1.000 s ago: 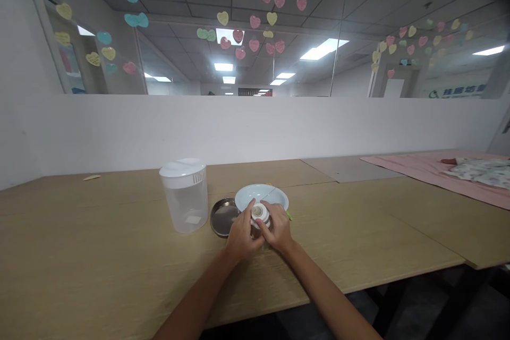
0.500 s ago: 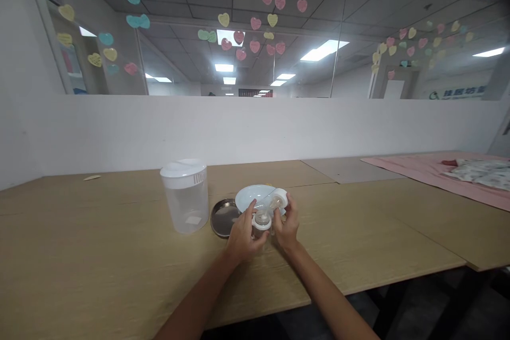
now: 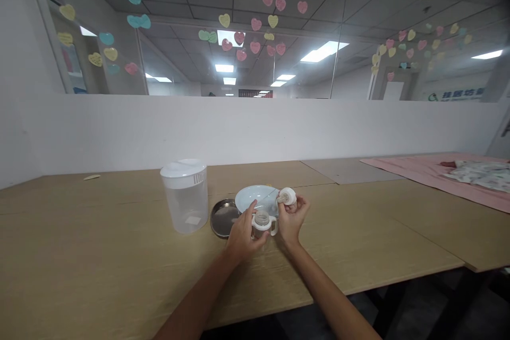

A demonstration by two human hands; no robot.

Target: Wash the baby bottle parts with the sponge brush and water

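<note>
My left hand (image 3: pixel 244 234) is closed round a clear baby bottle (image 3: pixel 262 221) with a white collar and side handles; its mouth is uncovered and faces up. To its right, my right hand (image 3: pixel 292 218) grips a white bottle cap with a clear nipple (image 3: pixel 287 197), tilted so that the nipple points left. The cap is apart from the bottle. Just behind both hands is a pale blue bowl (image 3: pixel 249 193), partly covered by them. A round dark metal tray (image 3: pixel 223 218) lies left of the bottle, its right side hidden by my left hand.
A tall clear plastic bucket with a white lid (image 3: pixel 184 196) stands left of the tray. Wooden boards (image 3: pixel 358 234) form the tabletop, with its front edge close to my forearms. A pink cloth (image 3: pixel 418 170) with patterned fabric (image 3: pixel 484 172) lies at the far right. Behind is a white wall (image 3: pixel 255 127).
My right hand has moved right with the nipple cap, away from the bottle, and turned it so the nipple now points left. My left hand has stayed on the bottle.
</note>
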